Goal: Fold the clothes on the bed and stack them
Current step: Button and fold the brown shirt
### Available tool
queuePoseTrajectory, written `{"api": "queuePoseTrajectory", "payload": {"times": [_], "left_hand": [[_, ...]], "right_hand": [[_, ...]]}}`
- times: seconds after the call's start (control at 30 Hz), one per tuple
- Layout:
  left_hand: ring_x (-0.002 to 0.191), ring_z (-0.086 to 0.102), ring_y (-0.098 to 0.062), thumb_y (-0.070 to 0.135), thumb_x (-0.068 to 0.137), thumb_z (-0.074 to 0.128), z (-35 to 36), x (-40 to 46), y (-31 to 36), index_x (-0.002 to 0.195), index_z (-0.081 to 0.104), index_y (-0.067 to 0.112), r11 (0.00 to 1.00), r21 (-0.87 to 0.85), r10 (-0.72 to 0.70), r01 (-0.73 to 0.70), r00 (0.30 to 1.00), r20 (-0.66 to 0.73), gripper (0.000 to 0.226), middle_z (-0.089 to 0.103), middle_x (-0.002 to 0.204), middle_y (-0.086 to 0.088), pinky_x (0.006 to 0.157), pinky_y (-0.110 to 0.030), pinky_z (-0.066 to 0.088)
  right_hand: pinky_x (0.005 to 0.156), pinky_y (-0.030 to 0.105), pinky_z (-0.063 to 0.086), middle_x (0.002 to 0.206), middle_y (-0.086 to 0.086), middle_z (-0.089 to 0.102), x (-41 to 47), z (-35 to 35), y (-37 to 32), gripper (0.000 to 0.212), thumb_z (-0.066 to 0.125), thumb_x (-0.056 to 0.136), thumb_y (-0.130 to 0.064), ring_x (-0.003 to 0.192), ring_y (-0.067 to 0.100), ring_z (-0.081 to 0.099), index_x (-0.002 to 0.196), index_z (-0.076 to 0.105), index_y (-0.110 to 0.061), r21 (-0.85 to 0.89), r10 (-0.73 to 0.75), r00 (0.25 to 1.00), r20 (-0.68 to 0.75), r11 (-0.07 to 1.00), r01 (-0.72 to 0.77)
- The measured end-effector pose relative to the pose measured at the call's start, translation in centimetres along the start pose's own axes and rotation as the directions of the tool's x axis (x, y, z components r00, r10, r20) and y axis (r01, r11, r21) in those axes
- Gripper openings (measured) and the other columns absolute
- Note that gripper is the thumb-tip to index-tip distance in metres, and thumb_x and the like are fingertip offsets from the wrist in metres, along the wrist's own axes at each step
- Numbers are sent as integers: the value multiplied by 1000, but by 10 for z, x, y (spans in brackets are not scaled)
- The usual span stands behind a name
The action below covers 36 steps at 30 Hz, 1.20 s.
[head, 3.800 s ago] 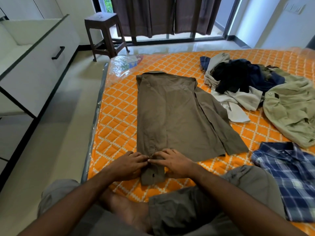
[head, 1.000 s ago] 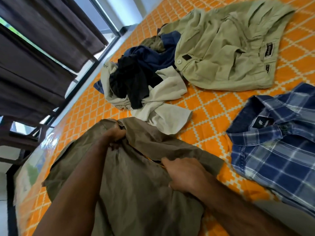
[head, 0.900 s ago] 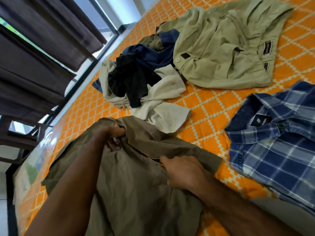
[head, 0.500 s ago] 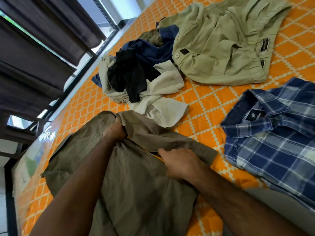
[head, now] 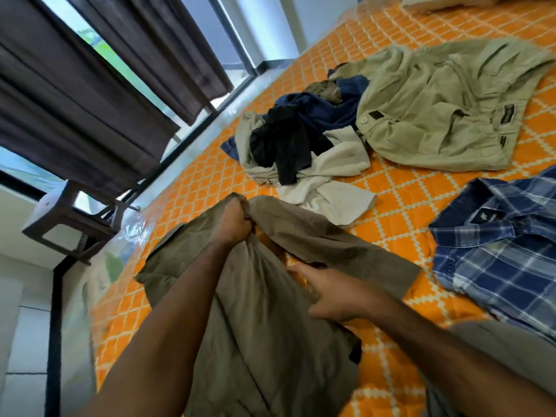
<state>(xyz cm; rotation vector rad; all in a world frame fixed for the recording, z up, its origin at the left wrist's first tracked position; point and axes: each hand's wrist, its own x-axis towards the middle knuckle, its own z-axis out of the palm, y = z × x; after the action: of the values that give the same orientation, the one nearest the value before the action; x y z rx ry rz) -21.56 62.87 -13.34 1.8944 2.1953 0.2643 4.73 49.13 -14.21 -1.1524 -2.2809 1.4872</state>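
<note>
Apparently both hands [head: 301, 260] clenched in olive shirt [head: 270, 341]

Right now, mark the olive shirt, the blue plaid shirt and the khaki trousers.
olive shirt [head: 264, 335], head view: wrinkled body panel between the forearms.
blue plaid shirt [head: 499, 266], head view: folded front below the collar.
khaki trousers [head: 427, 109], head view: crumpled seat area above the waistband.
</note>
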Motion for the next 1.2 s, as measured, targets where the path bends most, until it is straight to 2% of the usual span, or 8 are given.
{"api": "queuePoseTrajectory", "payload": {"times": [0.2, 0.37, 0.5, 0.7, 0.9, 1.03, 1.1, 1.2], "left_hand": [[103, 62, -40, 11, 90, 54, -13, -47, -53, 150, 24, 15, 928, 341, 169, -151, 985, -21, 67, 50, 136, -18, 74, -54, 55], [84, 64, -35, 14, 90, 57, -16, -90, -89, 134, 42, 9, 790, 609, 119, -72, 992, -37, 46, 57, 114, -11, 59, -44, 51], [89, 67, -33, 18, 93, 54, 5, -114, -121, 140, 44, 11, 702, 712, 75, -29, 997, -33, 49, 59, 114, -7, 68, -42, 49], [115, 53, -31, 20, 102, 38, 35, -128, -141, 155, 22, 9, 742, 670, -46, 26, 999, 11, 57, 45, 137, -9, 84, -44, 46], [111, 50, -33, 19, 90, 54, 31, -131, -151, 149, 34, 12, 930, 357, -55, 85, 994, -93, 62, 48, 129, -11, 84, -43, 44], [115, 49, -29, 27, 92, 51, 32, -136, -153, 149, 32, 18, 914, 395, -81, 91, 996, -43, 61, 47, 130, -6, 90, -43, 41], [120, 47, -29, 32, 93, 48, 28, -135, -150, 148, 32, 20, 924, 365, -113, 109, 994, -12, 59, 46, 132, -5, 96, -46, 38], [120, 48, -28, 36, 94, 46, 14, -130, -147, 130, 47, 22, 930, 332, -142, 155, 988, -63, 39, 52, 128, -4, 96, -49, 35]], "right_hand": [[91, 42, 51, 135, 16, 58, -6, 57, -45, 95, 69, 82, -20, 120, 37, 58, 158, 13, -30, -338, -94, 994, 51, 935, 105], [91, 44, 50, 127, 17, 64, -3, 106, -64, 92, 64, 89, -24, 116, 38, 63, 160, 6, -21, -500, -108, 990, 85, 855, 137], [86, 45, 51, 121, 18, 67, 2, 152, -60, 91, 59, 95, -34, 109, 37, 67, 160, 0, -11, -566, -81, 984, 156, 810, 157], [79, 42, 43, 131, 23, 56, -4, 169, -58, 104, 65, 91, -24, 111, 39, 63, 158, -12, -6, -629, 4, 961, 277, 757, 178], [83, 47, 46, 134, 25, 53, -9, 158, -69, 98, 64, 93, -19, 113, 42, 60, 159, -7, -3, -671, 1, 939, 345, 699, 246], [99, 53, 45, 145, 25, 46, -6, 162, -69, 110, 66, 88, -21, 120, 43, 58, 157, -19, -14, -566, 141, 884, 445, 809, 156], [100, 49, 49, 140, 25, 54, 7, 146, -65, 102, 65, 90, -27, 117, 40, 62, 160, -9, -19, -463, 179, 836, 518, 881, 98], [84, 37, 55, 117, 16, 71, 37, 100, -57, 48, 57, 93, -18, 100, 32, 71, 141, 52, -13, -286, 67, 892, 447, 956, 72]]}}
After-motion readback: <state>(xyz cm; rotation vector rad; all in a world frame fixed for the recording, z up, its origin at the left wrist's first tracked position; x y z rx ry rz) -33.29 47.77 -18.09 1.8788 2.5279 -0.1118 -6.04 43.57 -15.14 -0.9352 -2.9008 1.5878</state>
